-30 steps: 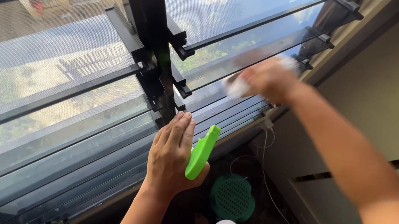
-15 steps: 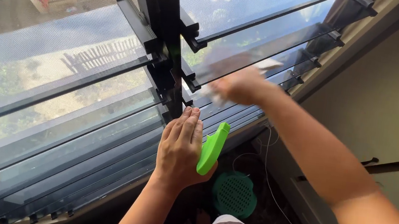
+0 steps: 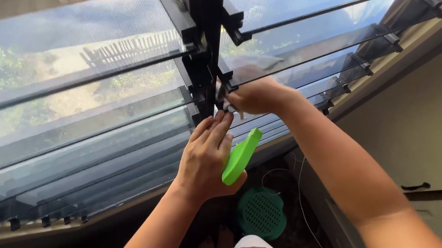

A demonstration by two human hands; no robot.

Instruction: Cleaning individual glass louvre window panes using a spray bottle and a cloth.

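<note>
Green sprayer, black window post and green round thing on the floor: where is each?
Green sprayer (image 3: 240,156), head view, middle of its body.
Window post (image 3: 207,20), head view, upper part.
Green round thing (image 3: 261,213), head view, its perforated top.

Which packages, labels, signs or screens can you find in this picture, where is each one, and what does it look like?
Packages, labels, signs, display screens: none in view.
Closest to a package: a bright green spray bottle head, held in the left hand below the glass slats; no label shows.
Insect mesh: fine grey netting behind the glass slats, across the window.
</note>
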